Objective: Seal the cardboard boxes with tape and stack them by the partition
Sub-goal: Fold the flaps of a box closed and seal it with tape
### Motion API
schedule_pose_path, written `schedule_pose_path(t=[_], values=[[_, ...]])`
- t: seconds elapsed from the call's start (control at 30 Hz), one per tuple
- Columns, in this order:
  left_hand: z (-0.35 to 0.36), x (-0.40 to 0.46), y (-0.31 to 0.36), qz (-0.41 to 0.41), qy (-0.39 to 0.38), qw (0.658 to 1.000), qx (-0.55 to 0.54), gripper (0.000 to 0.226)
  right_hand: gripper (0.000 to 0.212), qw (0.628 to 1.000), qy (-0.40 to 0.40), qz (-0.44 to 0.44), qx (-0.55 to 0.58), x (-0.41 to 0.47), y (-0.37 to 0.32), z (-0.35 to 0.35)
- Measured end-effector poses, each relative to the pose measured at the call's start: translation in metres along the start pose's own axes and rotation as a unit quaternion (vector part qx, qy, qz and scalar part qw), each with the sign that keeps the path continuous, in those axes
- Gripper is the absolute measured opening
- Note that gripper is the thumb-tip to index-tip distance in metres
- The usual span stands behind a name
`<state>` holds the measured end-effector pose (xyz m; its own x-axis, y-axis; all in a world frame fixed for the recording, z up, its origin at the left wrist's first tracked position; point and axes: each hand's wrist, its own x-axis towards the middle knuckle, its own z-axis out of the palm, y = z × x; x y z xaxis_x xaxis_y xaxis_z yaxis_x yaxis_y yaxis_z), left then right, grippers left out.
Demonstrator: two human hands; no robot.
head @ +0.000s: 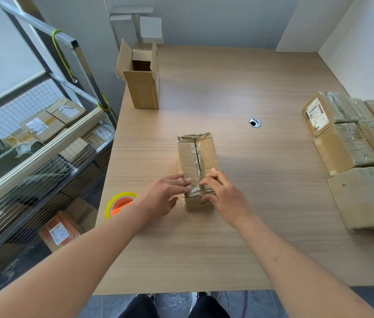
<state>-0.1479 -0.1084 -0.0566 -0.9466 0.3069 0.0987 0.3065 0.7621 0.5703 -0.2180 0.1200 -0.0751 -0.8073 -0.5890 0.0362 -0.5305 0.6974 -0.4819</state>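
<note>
Where hands (165, 193) meet; taped box (196, 157) between.

I see a wooden surface (238, 237). On it lie a taped box (196, 157), an open box (143, 88) standing far back, a tape roll (112, 204) at the left edge, and taped boxes (351, 143) piled on the right.
</note>
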Motion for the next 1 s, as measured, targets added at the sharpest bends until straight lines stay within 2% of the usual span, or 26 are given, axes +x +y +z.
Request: schedule_pose_path(t=[0.17, 0.23, 0.33, 0.43, 0.53, 0.7, 0.87, 1.0], values=[[0.002, 0.000, 0.002, 0.004, 0.010, 1.000, 0.007, 0.047, 0.040, 1.000, 0.001, 0.003, 0.004, -0.001, -0.001, 0.000], [0.003, -0.001, -0.001, -0.003, 0.011, 1.000, 0.003, 0.052, 0.055, 1.000, -0.001, 0.010, 0.015, -0.001, -0.002, -0.001], [0.002, 0.000, -0.008, -0.006, -0.007, 1.000, -0.006, 0.065, 0.088, 0.999, 0.019, 0.040, 0.028, -0.002, -0.016, 0.004], [-0.001, 0.000, -0.011, 0.002, -0.033, 0.999, 0.001, 0.065, 0.107, 0.995, 0.048, 0.087, -0.013, 0.004, -0.032, 0.016], [-0.005, 0.001, -0.013, 0.005, -0.053, 0.999, 0.004, 0.069, 0.111, 0.987, 0.041, 0.136, -0.072, 0.010, -0.042, 0.025], [-0.014, 0.018, -0.021, -0.035, -0.031, 0.998, 0.035, 0.068, 0.118, 0.973, 0.006, 0.192, -0.125, 0.019, -0.058, 0.036], [-0.015, 0.028, -0.035, -0.065, -0.101, 0.985, 0.122, 0.063, 0.109, 0.964, 0.047, 0.183, -0.188, 0.017, -0.060, 0.050], [-0.013, 0.024, -0.041, -0.068, -0.118, 0.983, 0.121, 0.074, 0.119, 0.966, 0.020, 0.199, -0.161, 0.020, -0.058, 0.051]])
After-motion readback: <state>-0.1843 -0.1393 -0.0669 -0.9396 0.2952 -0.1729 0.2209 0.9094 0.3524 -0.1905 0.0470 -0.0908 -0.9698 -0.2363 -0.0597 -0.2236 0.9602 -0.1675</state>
